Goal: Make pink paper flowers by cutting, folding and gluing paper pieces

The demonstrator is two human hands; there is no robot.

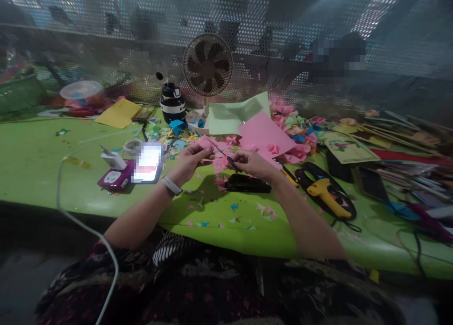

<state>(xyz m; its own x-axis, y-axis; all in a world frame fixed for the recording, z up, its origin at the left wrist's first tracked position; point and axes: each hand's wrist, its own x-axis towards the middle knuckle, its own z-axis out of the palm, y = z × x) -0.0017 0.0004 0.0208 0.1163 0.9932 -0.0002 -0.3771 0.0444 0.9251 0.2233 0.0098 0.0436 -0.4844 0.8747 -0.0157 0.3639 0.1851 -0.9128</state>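
Dark patterned clothing [205,287], ours, sits closest, just below the near edge of the green tabletop [31,160]. Our L hand [194,158], w/ a white wristband [171,185], has thumb & fingers pinched on a pink paper piece [205,143], held above the tabletop approx. mid-width, back from its near edge. Our R hand [253,164] has fingers curled round the scissors [231,162], blades twd the piece; we can't tell if they're touching it. Just below that hand, on the near-edge side, lies a blk object [247,183] we can't ID; small paper scraps [234,206] dot the stretch btwn it & the near edge. Twd the L end: lit phone [148,162], purple box [116,177] beside it. Twd the R end: yellow glue gun [329,197]. Nr the far edge: fan [208,64], dark bottle [172,103], lt-green sheet [226,118], w/ a pink sheet [265,136] partly in front.
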